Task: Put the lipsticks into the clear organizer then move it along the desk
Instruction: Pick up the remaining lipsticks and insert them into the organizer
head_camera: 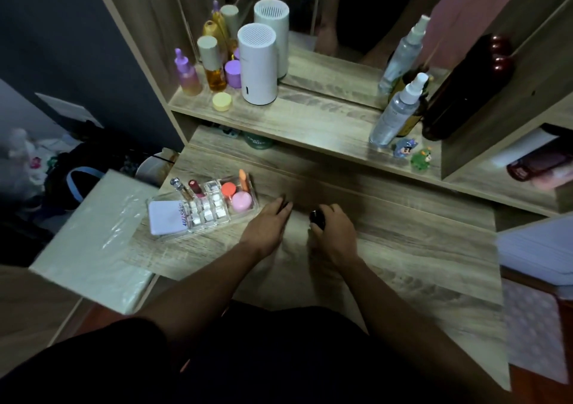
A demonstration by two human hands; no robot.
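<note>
The clear organizer [203,206] sits at the left of the wooden worktop [403,248], holding two upright lipsticks [194,188] in its middle slots, a white compact [169,217] at its near-left end and a pink jar [242,202] at its right. Just right of it, the left hand [268,225] lies flat, fingers together, over a dark item that may be a lipstick. The right hand [333,233] is curled around a black lipstick [317,218].
</note>
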